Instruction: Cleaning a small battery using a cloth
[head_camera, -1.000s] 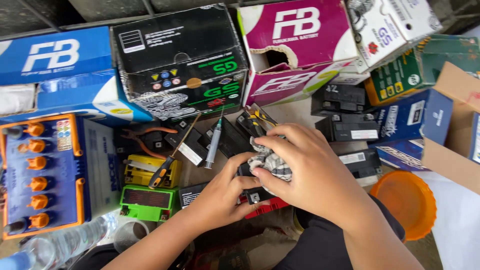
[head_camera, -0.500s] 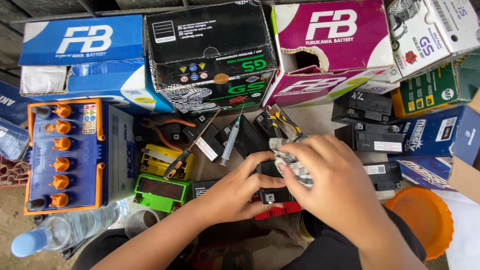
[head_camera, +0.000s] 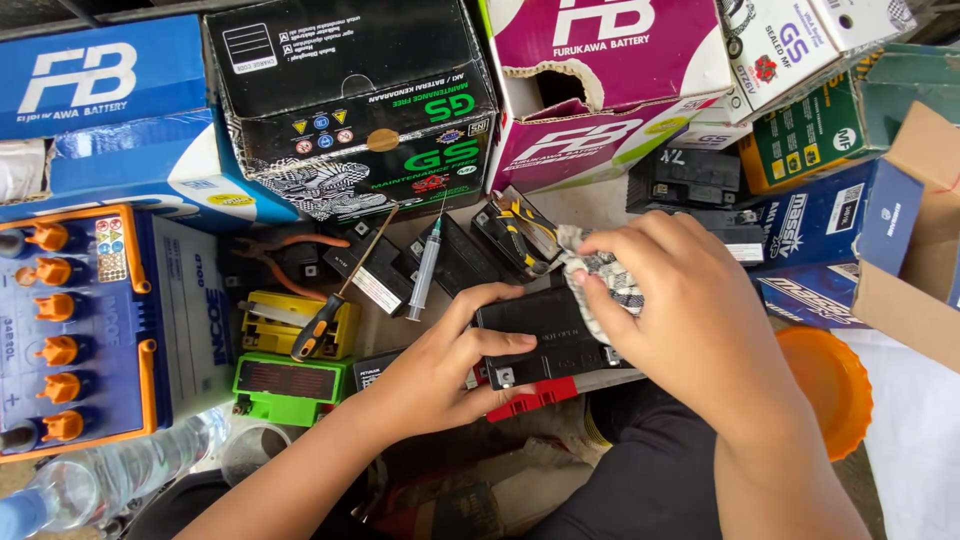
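Note:
A small black battery (head_camera: 545, 335) lies in front of me on a red piece (head_camera: 530, 398). My left hand (head_camera: 435, 370) grips its left end, thumb on the top face. My right hand (head_camera: 680, 310) presses a checked grey-and-white cloth (head_camera: 605, 280) against the battery's right upper edge. A syringe (head_camera: 424, 273) and a screwdriver with an orange-and-black handle (head_camera: 325, 322) lie just left of my hands, on other small black batteries.
Battery cartons in blue (head_camera: 100, 80), black (head_camera: 350, 100) and magenta (head_camera: 600, 80) line the back. A large blue battery with orange caps (head_camera: 80, 330) stands at left, green (head_camera: 290, 383) and yellow (head_camera: 290, 325) batteries beside it. An orange lid (head_camera: 825, 390) sits right; a water bottle (head_camera: 110, 480) lower left.
My right hand has slid the cloth up and to the right, which uncovers the battery's black top. My left hand keeps its grip on the battery. The camera view has shifted a little.

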